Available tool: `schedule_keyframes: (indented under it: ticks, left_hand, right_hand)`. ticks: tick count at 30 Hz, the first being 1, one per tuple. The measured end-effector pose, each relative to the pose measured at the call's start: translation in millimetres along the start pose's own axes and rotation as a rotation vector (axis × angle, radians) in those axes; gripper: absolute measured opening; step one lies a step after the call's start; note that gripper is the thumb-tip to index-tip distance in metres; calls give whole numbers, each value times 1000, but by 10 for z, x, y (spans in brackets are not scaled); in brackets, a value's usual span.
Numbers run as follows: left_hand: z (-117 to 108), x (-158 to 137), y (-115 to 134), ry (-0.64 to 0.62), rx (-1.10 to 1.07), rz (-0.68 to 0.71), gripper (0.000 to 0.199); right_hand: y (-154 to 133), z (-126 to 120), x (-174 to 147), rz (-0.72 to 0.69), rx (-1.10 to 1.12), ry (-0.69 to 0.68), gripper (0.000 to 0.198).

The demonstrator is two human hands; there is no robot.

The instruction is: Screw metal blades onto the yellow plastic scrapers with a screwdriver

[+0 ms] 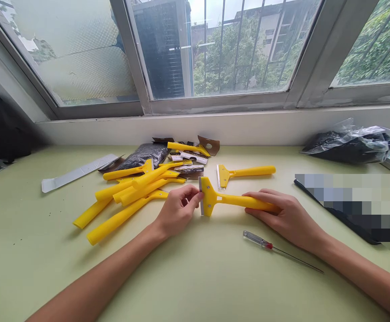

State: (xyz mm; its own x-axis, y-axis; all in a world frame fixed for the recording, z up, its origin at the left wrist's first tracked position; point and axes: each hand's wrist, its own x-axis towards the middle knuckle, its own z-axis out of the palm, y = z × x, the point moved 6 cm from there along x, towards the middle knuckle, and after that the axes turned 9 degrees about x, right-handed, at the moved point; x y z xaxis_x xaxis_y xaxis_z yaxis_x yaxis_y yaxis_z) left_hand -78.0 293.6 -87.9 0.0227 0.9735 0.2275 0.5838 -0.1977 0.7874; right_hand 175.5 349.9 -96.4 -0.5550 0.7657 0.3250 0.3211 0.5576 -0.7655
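Note:
A yellow scraper (231, 199) with a metal blade along its head lies across the middle, its handle pointing right. My right hand (280, 212) is wrapped round the handle. At the head, my left hand (181, 205) pinches the blade edge between thumb and fingers. Just behind it, a second yellow scraper (248, 171) rests on the table, blade to the left. A screwdriver (265, 243) with a clear and red handle lies in front of my right hand. Left of my left hand is a loose pile of yellow scrapers (127, 205), several with their heads hidden.
Behind the pile are a dark plastic-wrapped bag (146, 154), small boxes (190, 169) and a brown cardboard piece (211, 145). A white strip (79, 173) lies at left. A clear bag with dark contents (352, 141) sits at back right. The window sill (248, 125) bounds the table.

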Motion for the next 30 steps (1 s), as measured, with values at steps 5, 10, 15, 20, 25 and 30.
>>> schedule_keyframes:
  ticks: [5, 10, 15, 20, 25, 30]
  left_hand:
    - [3, -5, 2, -4, 38, 28, 26]
    - [-3, -7, 12, -13, 42, 45, 26]
    - [-6, 4, 25, -36, -4, 23, 26]
    - [-5, 11, 16, -62, -43, -6, 29]
    - [-4, 14, 5, -58, -57, -19, 33]
    - [-9, 4, 9, -22, -48, -20, 36]
  right_hand:
    - [3, 9, 3, 11, 9, -11, 23]
    - [1, 18, 8, 8, 13, -10, 24]
    - [-5, 16, 0, -9, 11, -6, 26]
    - [21, 23, -3, -4, 26, -6, 30]
    - [2, 37, -3, 5, 14, -30, 26]
    - [-50, 35, 8, 0, -11, -41, 24]
